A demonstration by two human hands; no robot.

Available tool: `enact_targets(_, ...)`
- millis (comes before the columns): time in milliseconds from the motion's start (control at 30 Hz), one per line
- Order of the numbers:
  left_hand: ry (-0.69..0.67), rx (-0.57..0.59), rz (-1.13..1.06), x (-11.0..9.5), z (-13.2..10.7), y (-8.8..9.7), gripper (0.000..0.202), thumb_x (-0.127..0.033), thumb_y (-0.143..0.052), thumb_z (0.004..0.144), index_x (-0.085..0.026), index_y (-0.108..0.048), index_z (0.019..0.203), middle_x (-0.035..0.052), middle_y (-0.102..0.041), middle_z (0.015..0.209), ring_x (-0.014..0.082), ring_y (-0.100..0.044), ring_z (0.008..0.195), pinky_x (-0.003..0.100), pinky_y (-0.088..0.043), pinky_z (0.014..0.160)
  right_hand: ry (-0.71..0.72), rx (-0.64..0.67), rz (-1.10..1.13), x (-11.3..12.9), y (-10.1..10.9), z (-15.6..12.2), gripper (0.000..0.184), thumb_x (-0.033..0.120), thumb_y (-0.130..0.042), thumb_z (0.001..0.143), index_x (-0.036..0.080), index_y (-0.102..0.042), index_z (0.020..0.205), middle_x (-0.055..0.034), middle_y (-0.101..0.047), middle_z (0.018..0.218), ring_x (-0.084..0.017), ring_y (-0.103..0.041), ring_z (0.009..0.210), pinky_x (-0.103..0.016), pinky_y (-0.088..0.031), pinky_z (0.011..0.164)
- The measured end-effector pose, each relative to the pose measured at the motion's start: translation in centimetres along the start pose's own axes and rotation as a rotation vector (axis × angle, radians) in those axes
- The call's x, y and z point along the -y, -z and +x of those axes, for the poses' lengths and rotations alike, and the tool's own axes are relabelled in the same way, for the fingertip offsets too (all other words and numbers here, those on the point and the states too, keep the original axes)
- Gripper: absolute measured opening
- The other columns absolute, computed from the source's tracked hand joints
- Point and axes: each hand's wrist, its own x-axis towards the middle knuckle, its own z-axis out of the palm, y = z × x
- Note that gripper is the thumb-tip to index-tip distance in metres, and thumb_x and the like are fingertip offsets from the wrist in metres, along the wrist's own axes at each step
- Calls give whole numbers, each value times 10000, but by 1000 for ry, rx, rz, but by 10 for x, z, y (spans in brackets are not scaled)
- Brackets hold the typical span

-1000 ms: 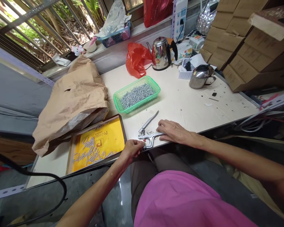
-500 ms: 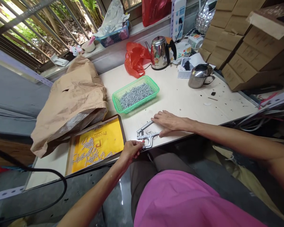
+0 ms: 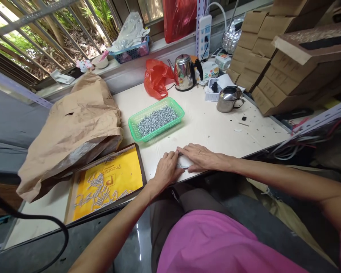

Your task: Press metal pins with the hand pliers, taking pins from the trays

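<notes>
**Shiny metal piece (image 3: 182,163) mostly covered**

It lies on the table (image 3: 216,131) near the front edge, between the left hand (image 3: 166,170) and the right hand (image 3: 201,157). Both hands curve down over it, almost meeting, so only a pale sliver shows. Whether they grip it cannot be told.

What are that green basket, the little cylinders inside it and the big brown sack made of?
The green basket looks like moulded plastic: glossy, slightly translucent, with a lattice of small holes. The little cylinders seem to be metal, given their silvery shine, though they are too small to be sure. The brown sack looks like heavy kraft paper: matte and creased, with a shinier grey layer at its folded edge.
</notes>
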Motion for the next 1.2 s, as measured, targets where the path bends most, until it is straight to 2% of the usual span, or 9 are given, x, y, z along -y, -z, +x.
enact_targets(100, -42, 30, 23, 5, 6, 2, 545, -388, -649, 823, -159, -466, 1283, 122, -571, 1107, 278, -525, 1027, 406, -459, 868, -77, 58, -49, 4, 6, -3, 598, 359, -747, 753, 96, -526, 1242, -169, -561, 1166, -294, -498, 1061, -399, -423, 870)
enact_targets(200, -81, 27, 6, 7, 9, 3, 399, -370, -635, 837, -166, -533, 1164, 102, -568, 1039, 267, -521, 991, 394, -452, 851, -93, 72, -51, 5, 9, -1, 401, 324, -712, 798, 102, -597, 1111, -144, -567, 1116, -264, -509, 1031, -361, -422, 853)
enact_targets(467, -55, 37, -63, 11, 20, -4, 176, -315, -595, 873, -158, -566, 947, 83, -589, 959, 242, -531, 931, 356, -445, 797, -80, 159, -32, -7, 16, 21, 174, 267, -667, 828, 149, -658, 954, -89, -629, 979, -217, -565, 955, -280, -376, 745)
enact_targets(700, 23, 24, -131, 5, 22, 1, 96, -265, -568, 883, -170, -580, 889, 80, -602, 924, 236, -546, 922, 362, -459, 800, -61, 158, -9, -16, 12, 27, 150, 292, -613, 863, 177, -669, 941, -66, -641, 934, -194, -577, 886, -266, -345, 675)
enact_targets(800, 81, -18, -74, -2, 15, -1, 179, -273, -590, 868, -145, -571, 991, 120, -602, 1014, 269, -546, 995, 408, -474, 840, 2, 94, -29, -23, 11, 26, 306, 386, -677, 811, 160, -665, 1018, -107, -603, 1023, -231, -545, 960, -282, -367, 722)
enact_targets(900, 80, -147, -71, -16, 1, -17, 268, -165, -511, 892, -137, -523, 1158, 177, -556, 1233, 297, -504, 1177, 468, -455, 939, 71, 92, -18, -30, 13, 25, 442, 449, -691, 792, 137, -649, 1102, -137, -580, 1067, -249, -522, 989, -307, -381, 779)
enact_targets(1000, 6, -227, -98, -34, -16, -40, 339, -111, -408, 926, -149, -485, 1254, 179, -476, 1398, 295, -408, 1338, 494, -383, 1058, 49, 46, -13, -36, 12, 27, 271, 326, -566, 902, 138, -660, 1071, -120, -607, 1037, -222, -531, 972, -309, -368, 808)
enact_targets(1100, -12, -236, -132, -48, -27, -56, 322, -199, -373, 970, -145, -492, 1264, 154, -509, 1393, 296, -404, 1356, 515, -328, 1109, -44, -29, -53, -42, 11, 35, 194, 237, -512, 926, 149, -679, 972, -96, -636, 1002, -208, -542, 951, -312, -352, 810)
enact_targets(1200, -7, -248, -179, -53, -29, -59, 331, -257, -372, 982, -131, -506, 1257, 154, -533, 1373, 292, -416, 1352, 512, -309, 1125, -109, -55, -104, -35, 15, 46, 179, 218, -538, 907, 142, -679, 986, -104, -650, 1002, -222, -539, 964, -326, -348, 814)
